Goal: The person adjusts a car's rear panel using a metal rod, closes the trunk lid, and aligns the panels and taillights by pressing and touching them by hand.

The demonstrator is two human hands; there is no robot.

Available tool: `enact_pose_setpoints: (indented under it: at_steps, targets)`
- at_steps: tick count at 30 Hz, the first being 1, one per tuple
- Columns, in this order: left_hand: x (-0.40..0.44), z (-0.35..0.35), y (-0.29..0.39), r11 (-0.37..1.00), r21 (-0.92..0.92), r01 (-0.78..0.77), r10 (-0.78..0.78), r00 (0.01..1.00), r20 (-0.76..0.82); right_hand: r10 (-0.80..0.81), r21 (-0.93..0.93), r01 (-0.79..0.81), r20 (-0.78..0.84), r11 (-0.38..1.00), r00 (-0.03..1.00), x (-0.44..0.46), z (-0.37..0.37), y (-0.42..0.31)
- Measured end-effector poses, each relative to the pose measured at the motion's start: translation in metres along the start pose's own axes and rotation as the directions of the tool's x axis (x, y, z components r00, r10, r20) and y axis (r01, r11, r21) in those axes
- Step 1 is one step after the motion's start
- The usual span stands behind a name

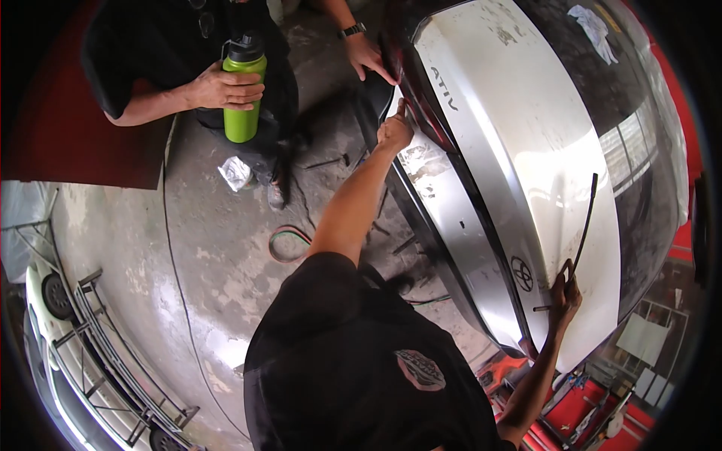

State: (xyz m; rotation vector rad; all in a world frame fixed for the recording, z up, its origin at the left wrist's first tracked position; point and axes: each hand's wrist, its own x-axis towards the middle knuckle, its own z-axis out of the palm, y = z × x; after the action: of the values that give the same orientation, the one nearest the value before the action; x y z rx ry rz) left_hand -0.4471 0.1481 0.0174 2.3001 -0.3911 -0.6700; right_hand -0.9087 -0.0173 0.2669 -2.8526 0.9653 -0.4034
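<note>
My left hand (395,131) reaches to the rear of a white car, its index finger stretched out at the seam beside the dark red tail light (429,98). The other fingers look curled, and nothing shows in them. My right hand (565,295) is closed around a thin black rod (586,222), over the white trunk lid (556,165) near the round emblem (521,273). One end of the rod points toward the rear window; a short piece shows on the hand's other side. The silver bumper (459,218) has scuffed, pale patches below the tail light.
A co-worker's hand (226,89) grips a green bottle (242,98); their other hand (365,54) points at the tail light. A cable (180,301) and a looped hose (282,244) lie on the concrete floor. Red equipment (579,410) stands at lower right. Crumpled white material (594,31) rests on the car.
</note>
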Motion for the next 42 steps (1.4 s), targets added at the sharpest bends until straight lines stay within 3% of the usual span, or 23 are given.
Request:
enact_pose_setpoints:
  at_steps: [5,8,11,14,19,20,21,22,23,24,26,28,29,31,33,36,38,39,42]
  targets:
    - [0.013,-0.003,-0.008,0.992,-0.121,-0.039,0.038,0.999,-0.01,0.103,0.06,-0.103,0.01,0.993,0.995,0.002,-0.002,-0.004]
    - [0.012,-0.014,0.001,0.994,-0.11,0.022,-0.017,0.999,0.047,0.237,0.223,-0.233,0.009,0.946,0.971,0.002,-0.003,-0.017]
    - [0.014,-0.013,0.003,1.0,-0.019,0.019,-0.019,1.0,-0.014,0.022,0.05,-0.021,-0.029,0.999,0.999,0.0,-0.002,-0.008]
    - [0.004,-0.008,0.001,0.999,0.002,-0.032,0.032,0.998,-0.045,0.162,0.096,-0.16,-0.014,0.982,0.987,0.003,-0.003,-0.015]
    - [-0.058,0.059,-0.031,0.987,-0.078,-0.137,0.127,0.985,-0.119,0.196,0.1,-0.196,0.01,0.975,0.981,0.004,-0.01,-0.023]
    - [-0.077,0.099,-0.05,0.962,-0.113,-0.249,0.216,0.946,-0.241,0.224,0.113,-0.225,0.02,0.968,0.974,0.001,-0.013,-0.025]
    - [-0.079,0.151,-0.078,0.965,0.026,-0.263,0.264,0.96,-0.091,0.16,0.101,-0.159,-0.008,0.982,0.987,-0.003,-0.014,-0.024]
    - [-0.123,0.162,-0.078,0.926,-0.127,-0.356,0.347,0.934,-0.091,0.089,0.095,-0.085,-0.032,0.992,0.996,-0.009,-0.016,-0.029]
    - [-0.162,0.168,-0.074,0.897,-0.411,-0.166,0.271,0.939,0.213,0.012,0.086,-0.008,-0.051,0.996,0.999,-0.017,-0.018,-0.038]
    - [-0.207,0.157,-0.061,0.807,-0.59,-0.01,0.31,0.858,0.409,-0.06,0.079,0.064,-0.059,0.995,0.996,-0.029,-0.019,-0.046]
    - [-0.269,0.158,-0.043,0.756,-0.651,-0.061,0.393,0.839,0.378,-0.116,0.251,0.113,-0.003,0.961,0.993,-0.056,-0.018,-0.065]
    - [-0.307,0.174,-0.048,0.696,-0.718,0.027,0.42,0.795,0.438,-0.152,0.412,0.01,0.313,0.911,0.938,-0.089,-0.016,-0.075]
    - [-0.322,0.183,-0.049,0.655,-0.752,0.077,0.434,0.776,0.457,-0.218,0.612,-0.013,0.301,0.791,0.929,-0.11,0.0,-0.077]
    - [-0.355,0.185,-0.05,0.621,-0.767,0.163,0.392,0.783,0.483,-0.304,0.664,-0.089,0.451,0.742,0.839,-0.14,0.026,-0.068]
    - [-0.398,0.18,-0.059,0.551,-0.8,0.237,0.343,0.81,0.476,-0.314,0.732,-0.336,0.594,0.593,0.74,-0.173,0.06,-0.048]
    - [-0.461,0.18,-0.067,0.378,-0.866,0.327,0.272,0.855,0.441,-0.39,0.706,-0.262,0.618,0.658,0.683,-0.235,0.14,0.018]
    - [-0.516,0.197,-0.071,0.182,-0.894,0.41,0.202,0.874,0.442,-0.42,0.709,-0.351,0.667,0.611,0.616,-0.269,0.144,0.036]
    - [-0.539,0.207,-0.072,0.189,-0.887,0.422,0.173,0.875,0.453,-0.435,0.703,-0.395,0.691,0.591,0.577,-0.287,0.146,0.043]
    - [-0.592,0.24,-0.084,0.118,-0.879,0.463,0.13,0.87,0.475,-0.558,0.77,-0.302,0.623,0.562,0.549,-0.344,0.175,0.062]
